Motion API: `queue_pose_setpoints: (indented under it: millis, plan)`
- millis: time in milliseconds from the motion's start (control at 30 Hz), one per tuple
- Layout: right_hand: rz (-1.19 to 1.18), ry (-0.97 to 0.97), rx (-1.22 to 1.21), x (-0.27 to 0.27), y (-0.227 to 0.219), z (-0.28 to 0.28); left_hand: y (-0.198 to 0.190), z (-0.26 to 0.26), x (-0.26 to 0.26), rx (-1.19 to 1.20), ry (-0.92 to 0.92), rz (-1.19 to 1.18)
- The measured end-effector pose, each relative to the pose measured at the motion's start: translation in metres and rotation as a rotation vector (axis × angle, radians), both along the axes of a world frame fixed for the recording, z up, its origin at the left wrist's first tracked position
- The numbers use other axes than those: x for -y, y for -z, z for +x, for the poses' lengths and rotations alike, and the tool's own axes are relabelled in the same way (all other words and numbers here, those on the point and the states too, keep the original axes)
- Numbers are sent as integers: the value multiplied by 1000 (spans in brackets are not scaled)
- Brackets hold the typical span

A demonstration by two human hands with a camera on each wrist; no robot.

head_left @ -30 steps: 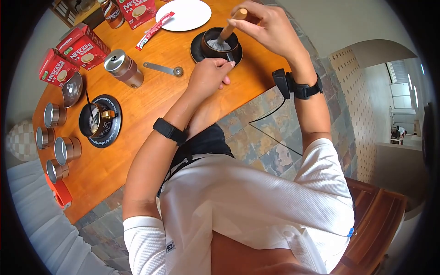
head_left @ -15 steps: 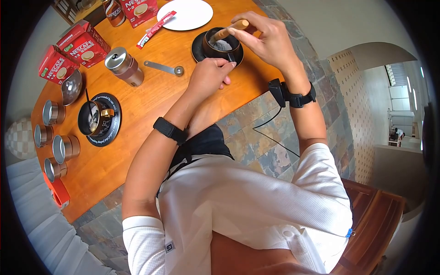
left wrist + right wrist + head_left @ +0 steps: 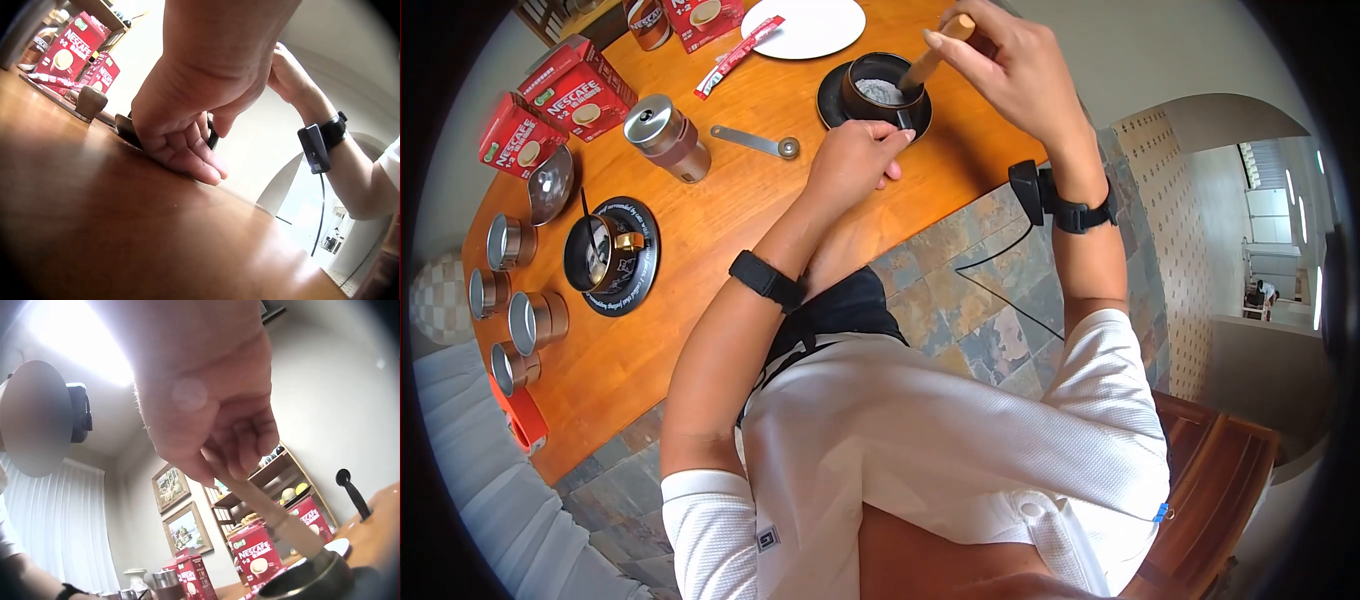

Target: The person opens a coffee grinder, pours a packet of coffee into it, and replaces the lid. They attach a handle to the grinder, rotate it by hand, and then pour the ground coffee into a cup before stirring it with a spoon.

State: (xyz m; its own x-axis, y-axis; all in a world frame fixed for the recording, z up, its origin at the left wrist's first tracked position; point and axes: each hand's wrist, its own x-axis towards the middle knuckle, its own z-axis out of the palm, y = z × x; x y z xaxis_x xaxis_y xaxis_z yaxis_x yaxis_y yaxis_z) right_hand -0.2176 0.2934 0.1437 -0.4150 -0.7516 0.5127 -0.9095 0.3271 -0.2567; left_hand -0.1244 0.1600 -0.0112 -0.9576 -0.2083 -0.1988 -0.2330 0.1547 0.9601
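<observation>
In the head view a dark cup (image 3: 860, 100) with pale grey-white powder (image 3: 880, 91) stands on a black saucer (image 3: 828, 97). The left hand (image 3: 855, 165) pinches the cup's handle (image 3: 903, 121) between thumb and fingers. Above the cup's right side, the right hand (image 3: 1025, 80) grips a wooden stick (image 3: 925, 68), whose lower end is inside the cup. The right wrist view shows the stick (image 3: 275, 519) slanting from the right hand (image 3: 212, 406) down to the cup (image 3: 312, 581). Its lower tip is hidden by the rim.
A white plate (image 3: 805, 25), a red sachet (image 3: 735, 60) and a measuring spoon (image 3: 752, 142) lie nearby. Farther left are a metal canister (image 3: 670, 140), red boxes (image 3: 580, 95), a second cup (image 3: 590, 262) on its saucer, several metal cups and an orange object (image 3: 518, 412).
The stick has swung from the cup's left side to its right side, and its tilt has changed. The right hand has moved right and slightly up. The left hand stays at the handle.
</observation>
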Motion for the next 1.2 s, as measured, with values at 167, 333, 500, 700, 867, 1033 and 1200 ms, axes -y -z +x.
queue_pose_setpoints:
  millis: [167, 333, 500, 700, 867, 1033, 1200]
  plan:
    - [47, -7, 26, 11, -6, -12, 1, 1, 1, 3, -12, -21]
    - [-49, 20, -84, 17, 0, -15, 1, 0, 1, 15, -16, -25]
    - [80, -82, 102, 27, -10, -16, 0, 0, 2, 4, -13, -18]
    - [200, -65, 198, 35, -18, -19, -1, -1, 3, 19, -17, -28]
    - [202, -64, 156, 31, -20, -16, 1, -1, 3, 6, -11, -24]
    - [99, -49, 109, 32, -19, -9, -2, 0, 2, 30, 1, -64]
    - [123, 70, 294, 33, -26, 1, 15, -9, 3, -51, 58, -128]
